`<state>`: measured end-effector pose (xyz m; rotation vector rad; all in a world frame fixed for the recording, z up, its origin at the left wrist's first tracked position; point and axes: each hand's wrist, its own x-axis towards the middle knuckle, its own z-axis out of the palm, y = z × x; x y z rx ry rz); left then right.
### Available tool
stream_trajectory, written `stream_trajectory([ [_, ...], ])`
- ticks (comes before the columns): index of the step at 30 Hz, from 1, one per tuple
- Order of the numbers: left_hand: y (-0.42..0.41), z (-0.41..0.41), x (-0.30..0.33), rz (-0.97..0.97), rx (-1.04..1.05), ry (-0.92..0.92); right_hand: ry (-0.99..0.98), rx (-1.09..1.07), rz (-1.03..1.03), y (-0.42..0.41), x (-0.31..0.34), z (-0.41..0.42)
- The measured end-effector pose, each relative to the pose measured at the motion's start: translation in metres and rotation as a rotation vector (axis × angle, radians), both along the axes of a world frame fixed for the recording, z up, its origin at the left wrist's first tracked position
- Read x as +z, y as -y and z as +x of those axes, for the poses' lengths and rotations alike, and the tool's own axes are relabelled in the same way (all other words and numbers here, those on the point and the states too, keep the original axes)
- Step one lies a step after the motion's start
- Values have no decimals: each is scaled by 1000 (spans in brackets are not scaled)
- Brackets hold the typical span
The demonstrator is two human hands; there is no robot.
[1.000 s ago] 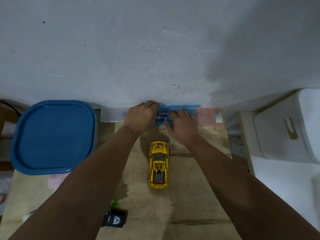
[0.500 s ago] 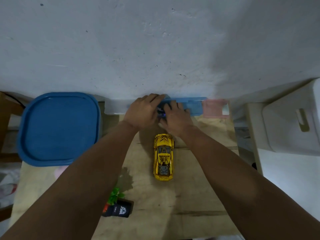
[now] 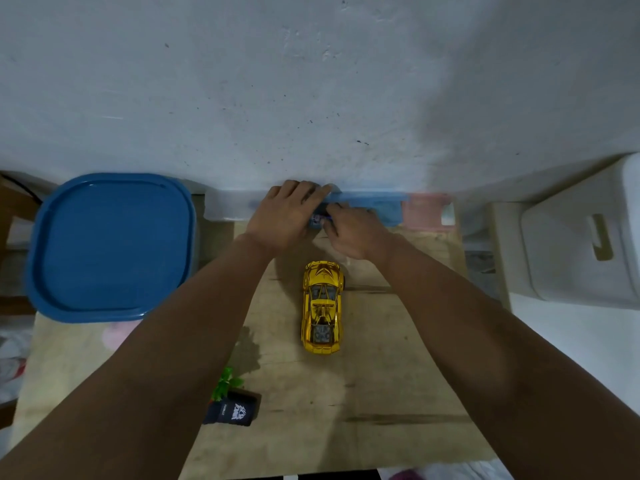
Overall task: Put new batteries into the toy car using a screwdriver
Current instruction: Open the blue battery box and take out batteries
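A shiny yellow toy car stands on its wheels in the middle of the wooden table, nose toward the wall. Beyond it, against the wall, lies a long box with a blue lid. My left hand and my right hand meet at this box, both closed around a small blue-and-white item that shows only between the fingers. What this item is cannot be made out. No screwdriver shows.
A large blue-lidded container sits at the table's left. A pink box stands to the right of the blue lid. A small black pot with a green plant sits near the front. White plastic furniture stands to the right.
Both hands have drawn closer together at the blue-lidded box, now touching around the small item. The view has tipped a little, so the car sits lower in frame.
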<state>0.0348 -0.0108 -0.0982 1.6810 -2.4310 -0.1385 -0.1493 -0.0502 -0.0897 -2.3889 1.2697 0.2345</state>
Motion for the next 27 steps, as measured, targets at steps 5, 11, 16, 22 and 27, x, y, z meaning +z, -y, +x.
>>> stream_trajectory([
  [5,0,-3,0,32,21,36,12,8,13,6,-1,1],
  [11,-1,-7,4,76,52,45,53,-4,24,7,-4,-1],
  [16,-2,-11,3,94,93,25,101,-37,17,1,-9,-2],
  [22,-4,-17,5,89,148,19,121,52,-148,-4,-5,-6],
  [27,-4,-20,7,97,181,40,110,150,-237,-6,-1,-16],
])
